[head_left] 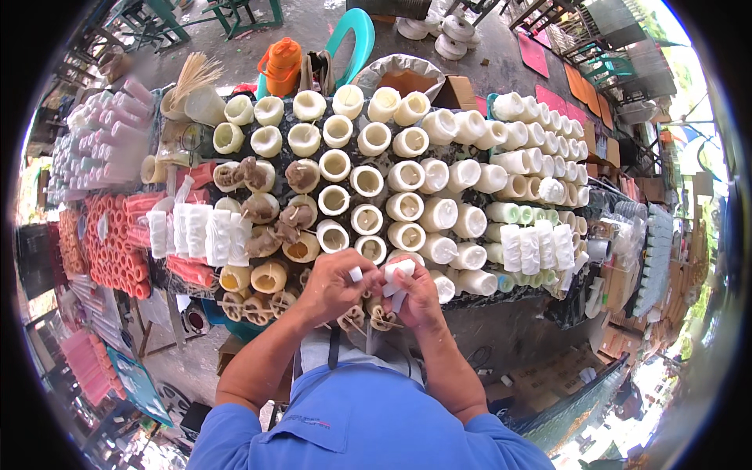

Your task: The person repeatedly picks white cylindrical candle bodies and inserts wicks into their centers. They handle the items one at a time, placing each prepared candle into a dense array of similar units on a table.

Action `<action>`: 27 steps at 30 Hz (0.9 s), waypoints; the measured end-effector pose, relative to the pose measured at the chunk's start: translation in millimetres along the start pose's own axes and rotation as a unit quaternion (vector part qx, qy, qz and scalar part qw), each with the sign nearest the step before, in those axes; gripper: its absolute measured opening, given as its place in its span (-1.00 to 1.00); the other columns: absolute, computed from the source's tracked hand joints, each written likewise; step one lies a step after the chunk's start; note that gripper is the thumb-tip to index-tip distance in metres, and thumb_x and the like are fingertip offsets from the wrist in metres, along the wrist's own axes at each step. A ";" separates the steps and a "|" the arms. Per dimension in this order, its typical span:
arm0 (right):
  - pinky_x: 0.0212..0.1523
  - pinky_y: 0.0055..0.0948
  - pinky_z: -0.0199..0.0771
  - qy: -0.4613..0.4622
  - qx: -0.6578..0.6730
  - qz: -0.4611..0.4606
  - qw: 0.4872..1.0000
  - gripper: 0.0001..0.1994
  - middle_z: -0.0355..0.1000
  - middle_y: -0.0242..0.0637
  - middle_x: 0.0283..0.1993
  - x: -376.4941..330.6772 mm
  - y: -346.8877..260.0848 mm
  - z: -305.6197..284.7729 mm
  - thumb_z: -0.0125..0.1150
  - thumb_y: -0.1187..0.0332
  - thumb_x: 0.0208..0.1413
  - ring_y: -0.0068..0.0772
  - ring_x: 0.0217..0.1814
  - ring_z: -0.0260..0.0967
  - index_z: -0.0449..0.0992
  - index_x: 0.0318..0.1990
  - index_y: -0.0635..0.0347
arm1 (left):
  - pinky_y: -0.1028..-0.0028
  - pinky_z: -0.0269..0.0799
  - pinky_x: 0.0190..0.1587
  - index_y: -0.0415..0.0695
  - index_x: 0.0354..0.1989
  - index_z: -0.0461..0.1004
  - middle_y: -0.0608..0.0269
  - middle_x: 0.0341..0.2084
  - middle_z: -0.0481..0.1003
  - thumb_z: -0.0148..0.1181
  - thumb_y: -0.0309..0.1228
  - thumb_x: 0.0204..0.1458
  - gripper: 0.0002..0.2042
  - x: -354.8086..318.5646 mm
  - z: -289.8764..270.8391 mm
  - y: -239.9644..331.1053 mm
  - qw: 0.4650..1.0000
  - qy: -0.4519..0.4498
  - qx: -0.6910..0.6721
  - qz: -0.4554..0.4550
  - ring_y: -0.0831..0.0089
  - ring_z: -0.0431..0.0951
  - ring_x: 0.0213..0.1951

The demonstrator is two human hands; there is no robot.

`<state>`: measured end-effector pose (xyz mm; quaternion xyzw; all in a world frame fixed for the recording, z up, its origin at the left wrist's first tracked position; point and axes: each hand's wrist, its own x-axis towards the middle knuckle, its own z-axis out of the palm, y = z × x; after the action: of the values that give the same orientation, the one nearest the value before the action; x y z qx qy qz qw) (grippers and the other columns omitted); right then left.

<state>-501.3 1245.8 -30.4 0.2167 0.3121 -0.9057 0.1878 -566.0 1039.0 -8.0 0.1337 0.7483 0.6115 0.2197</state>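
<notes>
My left hand [332, 283] is closed, with a small white piece [356, 274] pinched at its fingers. Close beside it, my right hand [418, 293] grips a white block [399, 269] whose exact kind I cannot make out; a pale flap hangs below it. Both hands are over the near edge of a table packed with cream wax candles. Just beyond them stand hollow candle shells [370, 250], some with a wick showing inside. Brown lumpy pieces [288, 223] lie on the candles ahead and to the left.
White wrapped bundles [204, 233] lie left and more white bundles [536, 246] right. Orange-pink tubes [117, 243] fill the far left. An orange jug [282, 66] and a green chair [352, 39] stand behind the table. Twine-bound pieces [257, 309] line the near edge.
</notes>
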 end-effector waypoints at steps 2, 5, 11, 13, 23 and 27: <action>-0.55 -0.51 0.55 0.001 -0.011 -0.038 0.999 -0.72 0.60 -0.21 -0.15 18.3 -0.5 1.6 0.40 0.28 0.41 -0.35 -0.28 0.62 0.51 0.14 0.10 | 0.33 0.52 -0.29 -0.22 -0.27 0.72 0.16 -0.42 0.64 0.51 -0.42 0.18 -0.87 27.1 -24.4 -7.0 0.997 0.056 0.047 -0.035 0.34 0.63 -0.38; -0.55 -0.51 0.52 0.101 -0.088 -0.088 0.987 -0.80 0.58 -0.26 -0.19 27.0 -2.4 1.1 0.37 0.35 0.43 -0.42 -0.31 0.59 0.51 0.06 0.14 | 0.22 0.54 -0.27 -0.16 -0.21 0.73 0.13 -0.40 0.61 0.53 -0.34 0.14 -0.83 71.5 -60.0 -20.6 0.971 0.041 0.233 0.041 0.13 0.65 -0.36; -0.53 -0.60 0.50 0.213 -0.150 -0.101 0.960 -0.86 0.56 -0.36 -0.21 41.9 -22.3 -1.5 0.32 0.35 0.46 -0.60 -0.36 0.53 0.52 -0.01 0.19 | 0.01 0.60 -0.15 -0.20 -0.39 0.63 -0.01 -0.34 0.63 0.36 -0.38 0.05 -0.86 155.7 -54.1 -47.7 0.909 -0.111 0.388 0.105 -0.08 0.69 -0.24; -0.52 -0.62 0.50 0.220 -0.168 -0.102 0.955 -0.83 0.54 -0.40 -0.22 47.3 -25.1 0.6 0.31 0.31 0.47 -0.64 -0.35 0.51 0.53 0.02 0.19 | 0.00 0.57 -0.17 -0.18 -0.38 0.62 0.02 -0.35 0.61 0.41 -0.34 0.06 -0.84 173.4 -44.2 -57.9 0.894 -0.139 0.415 0.094 -0.07 0.68 -0.26; -0.46 -0.57 0.44 0.242 -0.269 -0.068 0.930 -0.79 0.53 -0.46 -0.34 78.9 -22.9 14.9 0.35 0.30 0.43 -0.71 -0.38 0.45 0.60 0.03 0.24 | 0.04 0.55 -0.10 -0.16 -0.35 0.62 0.10 -0.31 0.56 0.23 -0.57 0.00 -0.92 180.9 -61.7 -56.6 0.896 -0.100 0.418 0.112 -0.02 0.64 -0.16; -0.36 -0.43 0.51 0.256 -0.453 -0.186 0.833 -0.75 0.60 -0.37 -0.31 109.9 -19.0 24.9 0.39 0.32 0.38 -0.59 -0.38 0.47 0.62 0.08 0.26 | 0.05 0.54 -0.11 -0.15 -0.26 0.62 0.12 -0.31 0.52 0.25 -0.64 0.00 -0.85 180.0 -67.5 -55.6 0.893 -0.101 0.418 0.136 0.00 0.62 -0.14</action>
<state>-609.1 1221.1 -59.6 0.2698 0.7587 -0.5929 0.0059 -751.6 1053.6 -81.4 0.3743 0.8831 0.2496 0.1330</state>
